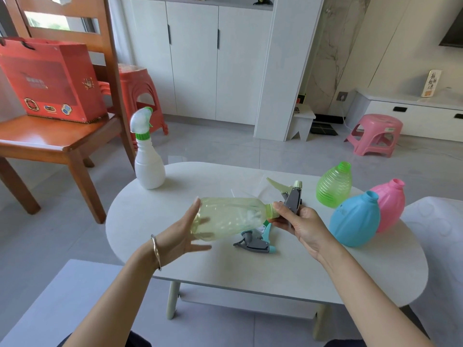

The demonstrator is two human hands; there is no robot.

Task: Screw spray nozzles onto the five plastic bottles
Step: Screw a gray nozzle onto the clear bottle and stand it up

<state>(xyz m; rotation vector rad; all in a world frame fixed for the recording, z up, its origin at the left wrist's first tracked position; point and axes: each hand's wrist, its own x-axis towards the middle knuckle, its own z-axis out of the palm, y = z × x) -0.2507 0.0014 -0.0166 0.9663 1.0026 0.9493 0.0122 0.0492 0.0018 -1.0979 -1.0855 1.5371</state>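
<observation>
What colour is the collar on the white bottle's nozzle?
The collar is green, seen in the head view.

Bare tabletop (288, 266) before loose nozzle (253, 242).

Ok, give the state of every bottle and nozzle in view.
White bottle: upright, white nozzle fitted.
Yellow bottle: held sideways, left hand on base.
Grey nozzle: at its neck, right hand gripping.
Green bottle: no nozzle.
Blue bottle: no nozzle.
Pink bottle: no nozzle.
Teal nozzle: loose on table.

Left hand (180, 236) seemingly cups yellow bottle (230, 216); right hand (300, 226) grips its grey nozzle (293, 199).
</observation>
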